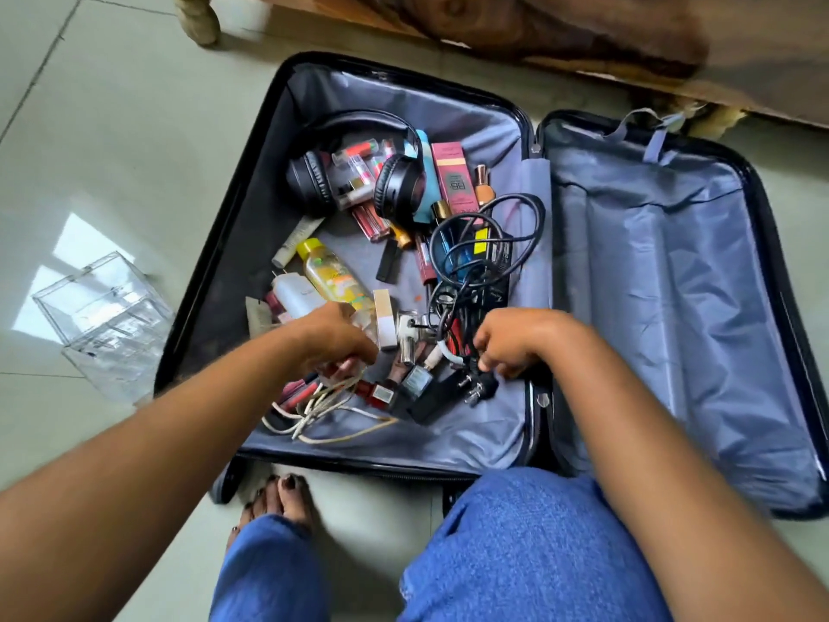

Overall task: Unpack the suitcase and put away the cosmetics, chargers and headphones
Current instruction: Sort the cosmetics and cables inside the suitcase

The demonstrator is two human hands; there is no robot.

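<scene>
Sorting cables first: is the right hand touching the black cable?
Touching: the head view shows the right hand with fingers curled round the black cable near its plug.

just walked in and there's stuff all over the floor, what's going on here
A person is crouched over an open suitcase on the floor, unpacking it. The left hand grips a white cable; the right hand holds black charger cords. Headphones and cosmetics remain inside. A clear organizer sits beside it.
</scene>
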